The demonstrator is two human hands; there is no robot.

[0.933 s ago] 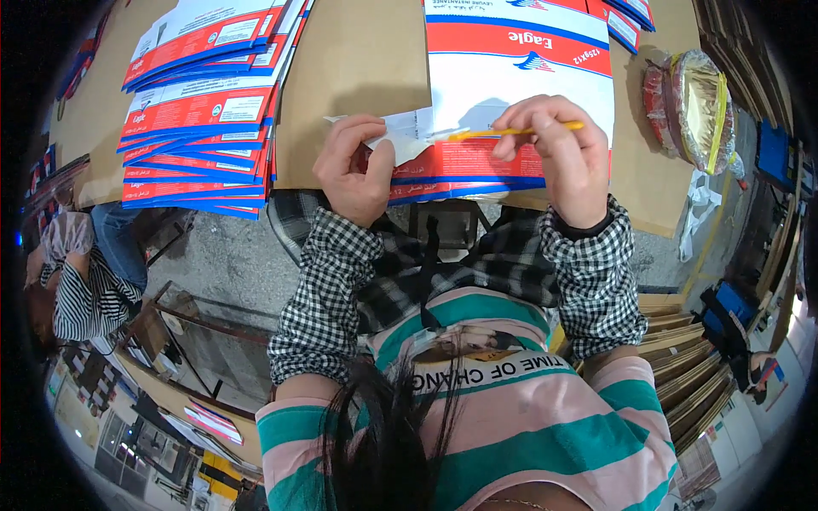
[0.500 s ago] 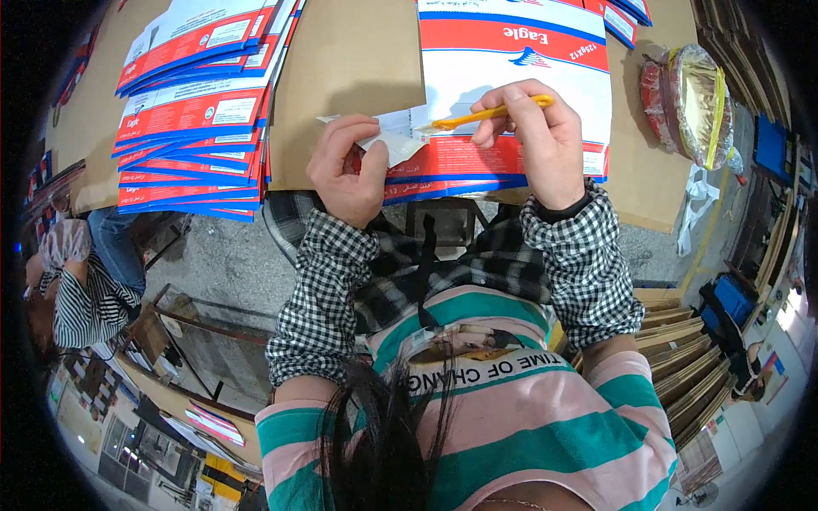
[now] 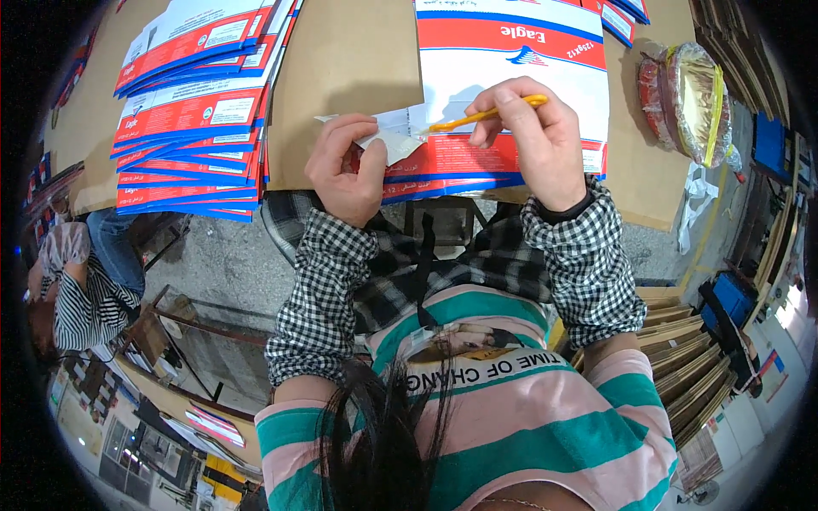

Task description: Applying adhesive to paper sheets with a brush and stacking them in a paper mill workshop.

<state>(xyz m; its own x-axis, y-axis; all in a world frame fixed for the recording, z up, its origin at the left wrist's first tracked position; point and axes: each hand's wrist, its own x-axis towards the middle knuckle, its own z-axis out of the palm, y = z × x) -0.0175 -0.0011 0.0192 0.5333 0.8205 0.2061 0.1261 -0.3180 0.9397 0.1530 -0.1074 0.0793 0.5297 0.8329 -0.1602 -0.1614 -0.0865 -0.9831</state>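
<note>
My left hand (image 3: 345, 166) pinches a small white paper scrap (image 3: 392, 143) at the near edge of a flat red, white and blue printed carton sheet (image 3: 511, 60). My right hand (image 3: 532, 136) grips a thin yellow stick-like tool (image 3: 477, 117) whose tip points left at the scrap. The sheet tops a stack lying on a brown cardboard-covered table (image 3: 349, 60). Both forearms wear black-and-white checked sleeves.
A fanned stack of the same printed sheets (image 3: 196, 111) lies at the left of the table. Rolls of tape in plastic wrap (image 3: 690, 94) sit at the right. Another person in a striped top (image 3: 77, 289) sits lower left. Stacked brown board (image 3: 682, 358) stands at the right.
My right hand has lifted the yellow tool up and away from the sheet's near edge. My left hand has drawn the white scrap slightly toward me.
</note>
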